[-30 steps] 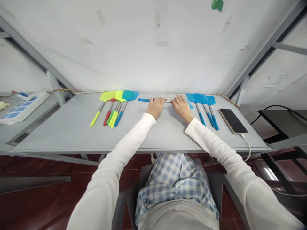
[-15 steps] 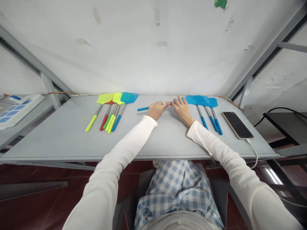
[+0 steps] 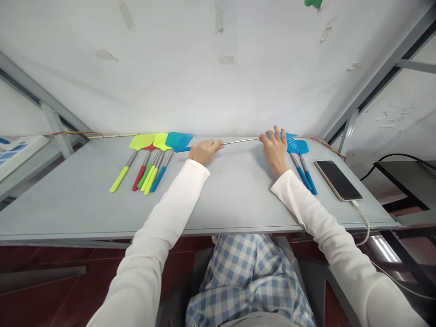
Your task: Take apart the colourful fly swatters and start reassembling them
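Between my hands stretches a blue telescopic fly swatter (image 3: pixel 241 141), its thin metal rod drawn out long. My left hand (image 3: pixel 205 151) is closed round the handle end, and the blue grip sticks out to its left. At the other end my right hand (image 3: pixel 275 146) pinches the rod near the swatter's head, which is mostly hidden behind the fingers. Just right of that hand lie blue fly swatters (image 3: pixel 300 165) with short rods. On the left is a group of fly swatters (image 3: pixel 148 165) with yellow, red, green and blue handles.
A phone (image 3: pixel 338 180) with a white charging cable (image 3: pixel 364 222) lies at the table's right end. White wall (image 3: pixel 218 100) rises along the back edge of the grey table (image 3: pixel 231 200). A power strip (image 3: pixel 23 152) sits at far left, beyond the metal frame.
My hands have moved apart, the left one leftward and the right one rightward. The metal rod between them now shows much longer. The view has shifted slightly.
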Available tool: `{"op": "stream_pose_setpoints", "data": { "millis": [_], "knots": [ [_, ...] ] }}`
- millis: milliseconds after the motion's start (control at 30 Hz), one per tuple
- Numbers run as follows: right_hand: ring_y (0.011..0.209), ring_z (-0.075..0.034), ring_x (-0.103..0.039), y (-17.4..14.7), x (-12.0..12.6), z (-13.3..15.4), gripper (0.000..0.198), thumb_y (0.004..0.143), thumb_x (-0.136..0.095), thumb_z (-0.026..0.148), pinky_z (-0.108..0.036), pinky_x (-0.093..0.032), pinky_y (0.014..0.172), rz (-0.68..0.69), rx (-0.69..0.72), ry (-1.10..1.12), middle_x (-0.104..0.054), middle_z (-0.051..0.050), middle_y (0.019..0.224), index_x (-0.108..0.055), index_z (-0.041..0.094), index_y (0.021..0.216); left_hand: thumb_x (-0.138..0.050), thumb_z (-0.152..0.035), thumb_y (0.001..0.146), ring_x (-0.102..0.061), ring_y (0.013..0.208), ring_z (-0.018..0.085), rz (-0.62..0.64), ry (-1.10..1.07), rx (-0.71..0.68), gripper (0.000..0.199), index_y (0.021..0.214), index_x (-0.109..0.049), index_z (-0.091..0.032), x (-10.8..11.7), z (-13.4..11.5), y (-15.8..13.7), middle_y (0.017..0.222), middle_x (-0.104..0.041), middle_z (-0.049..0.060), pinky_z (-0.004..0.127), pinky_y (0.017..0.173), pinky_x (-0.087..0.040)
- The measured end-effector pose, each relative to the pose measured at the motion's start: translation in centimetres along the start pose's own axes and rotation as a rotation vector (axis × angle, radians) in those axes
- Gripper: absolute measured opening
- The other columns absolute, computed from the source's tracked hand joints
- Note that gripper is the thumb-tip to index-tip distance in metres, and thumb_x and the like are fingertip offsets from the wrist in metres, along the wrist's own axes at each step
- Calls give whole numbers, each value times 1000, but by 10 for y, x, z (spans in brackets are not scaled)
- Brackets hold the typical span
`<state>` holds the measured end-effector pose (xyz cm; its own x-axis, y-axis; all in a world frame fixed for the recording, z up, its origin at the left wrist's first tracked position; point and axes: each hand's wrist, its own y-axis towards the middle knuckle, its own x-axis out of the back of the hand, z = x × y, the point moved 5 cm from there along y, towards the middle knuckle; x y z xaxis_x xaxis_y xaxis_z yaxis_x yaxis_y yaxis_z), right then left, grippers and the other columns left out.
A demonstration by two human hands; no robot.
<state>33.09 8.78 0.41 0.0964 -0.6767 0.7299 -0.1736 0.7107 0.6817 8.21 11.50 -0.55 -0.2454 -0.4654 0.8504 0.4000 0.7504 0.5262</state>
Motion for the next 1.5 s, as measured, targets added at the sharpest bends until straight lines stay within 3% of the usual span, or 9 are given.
{"op": "stream_pose_setpoints", "data": {
  "millis": [100, 200, 300, 533, 700, 833, 1100, 1300, 1500],
  "knots": [
    [127, -28, -45, -3, -5, 19, 32, 94, -33, 11, -47, -29, 104, 74, 64, 12, -61, -16, 118, -62, 14, 108, -28, -52, 96, -62, 79, 22, -50, -17, -3, 48, 101, -65, -22, -3, -10, -5, 89, -69, 11, 34, 64, -35],
    [101, -25, -55, -8, -11, 37, 31, 97, -32, 15, -39, -35, 88, 179, 192, -15, -65, -13, 101, -61, 15, 110, -29, -45, 98, -61, 86, 23, -75, -51, -24, 44, 103, -63, -19, -3, -27, -9, 92, -69, 11, 36, 75, -37],
    [88, -23, -53, -10, -8, 39, 33, 100, -30, 23, -34, -32, 76, 165, 253, -34, -64, -10, 92, -61, 17, 109, -27, -39, 98, -59, 90, 24, -78, -77, -55, 43, 108, -62, -18, -1, -40, -9, 94, -68, 12, 39, 82, -35],
    [80, -20, -50, -14, -1, 39, 41, 102, -27, 37, -33, -26, 72, 131, 294, 3, -63, -7, 84, -63, 18, 104, -26, -44, 98, -58, 87, 23, -44, -85, -139, 48, 115, -64, -19, 0, -40, -7, 87, -66, 11, 37, 79, -36],
    [74, -19, -48, -10, 3, 39, 41, 102, -29, 38, -33, -22, 67, 91, 300, 20, -61, -5, 74, -67, 22, 96, -23, -51, 98, -60, 78, 21, 0, -32, -168, 53, 108, -67, -23, 3, -35, -7, 81, -65, 10, 33, 68, -38],
    [71, -18, -46, 0, 8, 34, 43, 102, -30, 36, -33, -21, 66, 80, 328, 20, -60, -6, 70, -67, 21, 88, -20, -57, 96, -59, 68, 19, 40, 19, -149, 55, 100, -66, -28, 8, -24, -4, 72, -62, 7, 31, 55, -32],
    [77, -20, -49, 8, 4, 16, 33, 100, -36, 30, -32, -25, 70, 141, 201, 41, -66, -5, 77, -65, 20, 90, -23, -58, 95, -63, 69, 19, 19, 49, -129, 54, 90, -66, -26, 13, 11, -4, 74, -67, 7, 30, 53, -29],
    [85, -23, -50, -7, -11, 27, 34, 101, -32, 30, -32, -26, 74, 207, 246, -15, -65, -9, 85, -62, 15, 96, -38, -49, 94, -65, 69, 18, 16, -2, -65, 40, 90, -67, -23, -3, 0, -12, 73, -71, 6, 29, 53, -30],
    [86, -22, -48, -11, 3, 43, 37, 102, -25, 29, -33, -26, 76, 180, 284, -4, -63, -8, 91, -61, 19, 105, -38, -51, 94, -67, 72, 17, -45, -67, -56, 40, 104, -67, -25, 3, -18, -12, 78, -73, 4, 28, 54, -33]
  ]
}}
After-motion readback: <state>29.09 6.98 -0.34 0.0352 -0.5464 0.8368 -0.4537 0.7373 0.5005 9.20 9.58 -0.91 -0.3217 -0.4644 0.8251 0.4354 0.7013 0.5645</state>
